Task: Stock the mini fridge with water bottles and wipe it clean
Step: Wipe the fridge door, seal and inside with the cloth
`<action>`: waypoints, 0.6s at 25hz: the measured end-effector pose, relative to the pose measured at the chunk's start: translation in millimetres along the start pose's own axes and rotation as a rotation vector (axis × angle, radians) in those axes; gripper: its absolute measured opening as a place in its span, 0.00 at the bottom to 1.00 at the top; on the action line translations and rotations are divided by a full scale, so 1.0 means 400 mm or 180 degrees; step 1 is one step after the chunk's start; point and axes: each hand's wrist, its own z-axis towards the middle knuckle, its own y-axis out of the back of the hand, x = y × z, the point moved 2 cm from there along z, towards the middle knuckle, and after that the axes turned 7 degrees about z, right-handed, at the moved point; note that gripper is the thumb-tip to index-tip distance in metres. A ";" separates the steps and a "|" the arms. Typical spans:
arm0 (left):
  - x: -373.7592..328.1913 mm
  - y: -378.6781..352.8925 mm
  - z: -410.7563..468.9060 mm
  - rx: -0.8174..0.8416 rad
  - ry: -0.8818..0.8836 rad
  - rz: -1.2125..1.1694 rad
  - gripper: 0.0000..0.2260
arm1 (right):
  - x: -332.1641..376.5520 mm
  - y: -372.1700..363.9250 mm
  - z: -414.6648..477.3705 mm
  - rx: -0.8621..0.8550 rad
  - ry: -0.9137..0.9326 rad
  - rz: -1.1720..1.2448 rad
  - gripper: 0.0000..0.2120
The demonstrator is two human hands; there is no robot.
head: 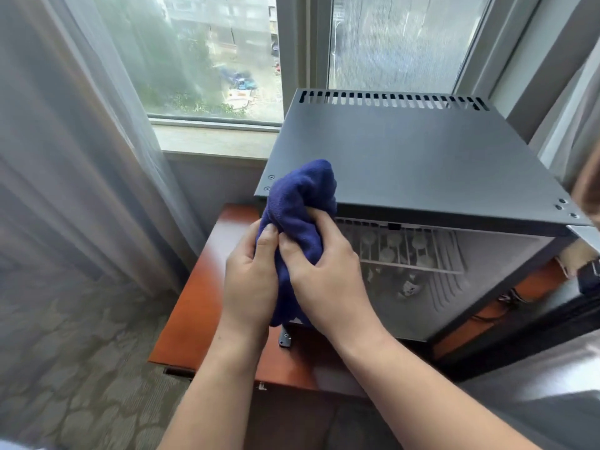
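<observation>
Blue cloth [300, 222] sits bunched between my hands, in front of the fridge's near left corner. My left hand [251, 277] pinches a fold with thumb and fingers, steadying the wad; my right hand [319, 271] curls around the other side, gathering it into a pad fit for wiping. Further right, the fridge [422, 157] stands open on the tabletop [201, 287], so the inside is reachable. On its wire shelf [409, 248] I make out pale round tops, probably bottle caps, though they are blurred. If so, stocking looks done and wiping is what remains.
</observation>
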 end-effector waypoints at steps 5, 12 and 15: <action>0.018 0.028 0.004 -0.0106 0.0126 -0.0246 0.13 | -0.012 -0.040 0.013 0.0175 -0.0033 -0.0182 0.10; 0.029 -0.073 -0.029 0.0042 -0.0016 -0.0103 0.12 | -0.001 0.081 -0.011 0.0011 -0.0088 -0.0185 0.10; 0.021 -0.158 -0.058 0.0436 -0.0033 -0.0110 0.11 | 0.010 0.172 -0.033 -0.0231 -0.0123 -0.0157 0.09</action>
